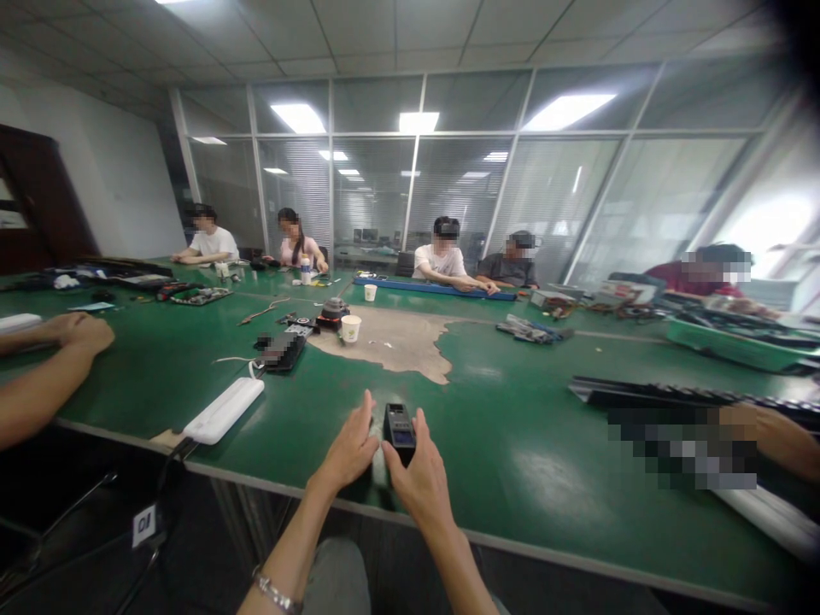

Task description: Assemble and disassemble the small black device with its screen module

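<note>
A small black box-shaped device with a little screen [401, 434] stands at the near side of the green table [512, 418], in front of me. My right hand [423, 474] is closed around its near end, thumb on the left and fingers along the right side. My left hand [349, 444] is just left of the device, fingers stretched forward and thumb toward it, with nothing visibly gripped. A pale strip, perhaps a reflection, shows between this hand and the device; I cannot make out what it is.
A white power strip [225, 410] lies to the left near the edge. Beyond are black parts [285, 348], a paper cup [350, 329] and a bare brown patch [397, 342]. Dark metal strips and another person's arm [778, 440] are at right; a green basket [736, 344] stands behind.
</note>
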`<action>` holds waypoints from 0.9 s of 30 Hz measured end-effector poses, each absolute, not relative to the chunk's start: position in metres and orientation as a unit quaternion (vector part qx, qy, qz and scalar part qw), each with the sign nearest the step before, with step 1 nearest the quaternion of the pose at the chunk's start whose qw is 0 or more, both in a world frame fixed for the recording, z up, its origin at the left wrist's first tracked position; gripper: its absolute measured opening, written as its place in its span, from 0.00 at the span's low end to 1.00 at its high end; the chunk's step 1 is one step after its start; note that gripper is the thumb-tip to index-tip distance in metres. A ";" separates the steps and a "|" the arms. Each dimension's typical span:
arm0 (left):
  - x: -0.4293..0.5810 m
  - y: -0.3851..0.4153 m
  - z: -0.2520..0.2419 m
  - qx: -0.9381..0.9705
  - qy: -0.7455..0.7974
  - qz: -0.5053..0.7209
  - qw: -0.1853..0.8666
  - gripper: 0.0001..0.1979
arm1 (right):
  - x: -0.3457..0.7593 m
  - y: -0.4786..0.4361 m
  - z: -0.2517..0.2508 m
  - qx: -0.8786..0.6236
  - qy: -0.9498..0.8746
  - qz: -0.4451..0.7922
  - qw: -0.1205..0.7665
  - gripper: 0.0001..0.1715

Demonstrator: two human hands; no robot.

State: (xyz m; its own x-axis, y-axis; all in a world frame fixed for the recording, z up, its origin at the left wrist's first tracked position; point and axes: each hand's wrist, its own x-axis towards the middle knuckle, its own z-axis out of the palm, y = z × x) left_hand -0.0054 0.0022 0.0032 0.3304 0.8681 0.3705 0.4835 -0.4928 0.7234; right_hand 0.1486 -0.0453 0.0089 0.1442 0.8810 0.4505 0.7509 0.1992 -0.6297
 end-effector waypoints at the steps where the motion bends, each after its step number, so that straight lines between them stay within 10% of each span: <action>1: -0.005 0.002 0.003 0.774 0.439 0.380 0.253 0.41 | 0.148 -0.044 0.007 -0.623 -0.651 0.083 0.426 0.45; 27: -0.001 -0.005 0.010 0.815 0.450 0.313 0.185 0.69 | 0.217 -0.036 -0.003 -0.668 -0.585 0.042 0.457 0.43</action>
State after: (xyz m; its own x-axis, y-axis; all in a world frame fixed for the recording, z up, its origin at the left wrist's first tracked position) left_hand -0.0011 -0.0053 0.0103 0.3983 0.8500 0.3447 0.6182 -0.5264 0.5837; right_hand 0.2174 -0.0359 -0.0030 0.3108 0.8213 0.4784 0.7441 0.1030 -0.6601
